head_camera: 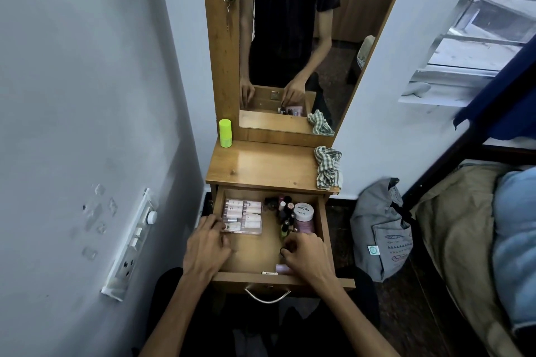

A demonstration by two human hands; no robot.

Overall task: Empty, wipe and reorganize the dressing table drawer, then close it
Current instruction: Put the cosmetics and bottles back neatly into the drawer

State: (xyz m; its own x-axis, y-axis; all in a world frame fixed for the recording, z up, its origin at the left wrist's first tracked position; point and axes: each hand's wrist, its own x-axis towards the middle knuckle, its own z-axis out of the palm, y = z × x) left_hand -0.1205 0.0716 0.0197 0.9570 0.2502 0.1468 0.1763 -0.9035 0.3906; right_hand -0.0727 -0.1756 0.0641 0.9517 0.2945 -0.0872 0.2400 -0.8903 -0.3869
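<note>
Head view — the drawer (323, 220) stands pulled out at lower centre of the frame, its long axis running from you toward the mirror. Your left hand (207, 246) rests curled on the near corner of the clear case of tubes (243, 216) at the drawer's left; whether it grips the case, cannot tell. Your right hand (307, 252) pinches a small dark bottle (283, 251) at the near end of the bottle row (285, 216), right of centre. Checked cloth (327, 166) lies on the bench top beyond — nearer your right hand. Judgement: reorganizing stage.
</note>
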